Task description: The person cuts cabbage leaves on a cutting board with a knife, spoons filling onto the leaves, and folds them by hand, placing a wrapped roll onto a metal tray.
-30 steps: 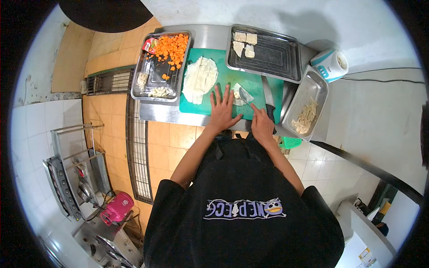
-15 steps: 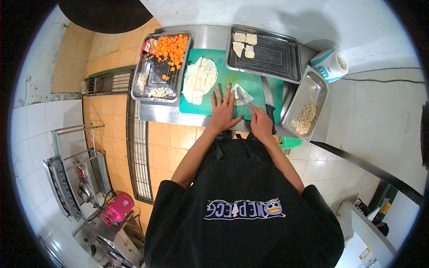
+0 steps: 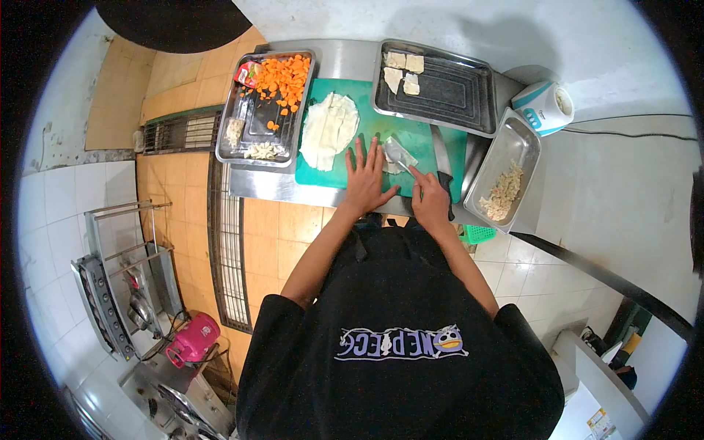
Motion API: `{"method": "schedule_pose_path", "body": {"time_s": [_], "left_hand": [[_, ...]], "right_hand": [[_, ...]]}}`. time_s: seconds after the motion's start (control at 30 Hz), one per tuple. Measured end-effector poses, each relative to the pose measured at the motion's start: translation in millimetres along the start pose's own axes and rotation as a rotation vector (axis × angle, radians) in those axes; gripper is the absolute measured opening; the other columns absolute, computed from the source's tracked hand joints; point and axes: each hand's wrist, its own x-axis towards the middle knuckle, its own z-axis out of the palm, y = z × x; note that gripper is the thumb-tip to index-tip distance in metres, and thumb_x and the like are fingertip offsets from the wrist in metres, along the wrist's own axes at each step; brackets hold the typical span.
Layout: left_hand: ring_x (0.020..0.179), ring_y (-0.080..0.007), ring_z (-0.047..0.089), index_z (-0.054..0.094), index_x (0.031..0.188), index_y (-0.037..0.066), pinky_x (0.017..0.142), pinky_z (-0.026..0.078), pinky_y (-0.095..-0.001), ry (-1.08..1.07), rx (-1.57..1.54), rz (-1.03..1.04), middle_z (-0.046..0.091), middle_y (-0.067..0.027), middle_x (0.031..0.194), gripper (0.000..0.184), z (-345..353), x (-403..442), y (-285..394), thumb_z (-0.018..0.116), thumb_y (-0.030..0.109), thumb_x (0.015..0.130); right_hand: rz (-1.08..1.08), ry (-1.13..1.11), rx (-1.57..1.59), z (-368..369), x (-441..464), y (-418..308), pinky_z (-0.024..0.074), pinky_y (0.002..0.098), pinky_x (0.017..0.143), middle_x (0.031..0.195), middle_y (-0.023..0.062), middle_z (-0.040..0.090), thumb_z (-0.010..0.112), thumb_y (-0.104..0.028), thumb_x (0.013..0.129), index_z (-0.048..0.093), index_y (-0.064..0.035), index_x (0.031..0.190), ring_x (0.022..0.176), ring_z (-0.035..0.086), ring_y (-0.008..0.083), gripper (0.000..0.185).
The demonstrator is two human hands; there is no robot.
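Note:
My left hand (image 3: pixel 363 180) lies flat with its fingers spread on the green cutting board (image 3: pixel 367 92), fingertips beside a small pale wrapper piece (image 3: pixel 405 149). A metal spoon (image 3: pixel 397 155) is in my right hand (image 3: pixel 430 199), its bowl over that piece. Left of my fingers, a stack of pale thin wrapper sheets (image 3: pixel 328 132) rests on the board. To the right of the spoon lies a kitchen knife (image 3: pixel 441 150), black handle toward me, partly behind my right hand.
Sliced carrots (image 3: pixel 284 77) and a red packet fill part of the left tray (image 3: pixel 222 139). The back tray (image 3: pixel 455 92) holds several pale squares. Crumbly filling (image 3: pixel 502 192) sits in the right metal pan (image 3: pixel 529 143). A white-and-blue tub (image 3: pixel 541 108) stands behind it.
The spoon and my right fingers have shifted slightly over the wrapper piece. My left hand stays in place on the board.

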Motion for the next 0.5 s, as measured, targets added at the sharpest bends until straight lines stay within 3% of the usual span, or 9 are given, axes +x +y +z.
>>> {"method": "schedule_pose_path", "body": {"time_s": [0.07,0.5], "left_hand": [[0.16,-0.0547,0.007,0.038,0.159,-0.009,0.122,0.012,-0.0746,0.033,-0.009,0.002,0.017,-0.021,0.177,0.108,1,0,-2,0.066,0.068,0.088],[0.16,-0.0546,0.008,0.04,0.157,-0.009,0.121,0.014,-0.0755,0.049,0.005,-0.012,0.017,-0.0197,0.177,0.106,5,-3,-8,0.066,0.067,0.089]], "right_hand": [[-0.074,-0.064,-0.293,-2,-2,-5,0.056,0.0463,0.077,0.098,0.0132,0.064,0.061,-0.011,0.099,0.072,-0.0148,0.136,0.087,0.069,0.0344,0.039],[-0.142,0.0,-0.306,-11,8,-10,0.054,0.0477,0.067,0.094,0.0111,0.062,0.062,-0.011,0.097,0.074,-0.0163,0.134,0.08,0.069,0.0334,0.039]]}}
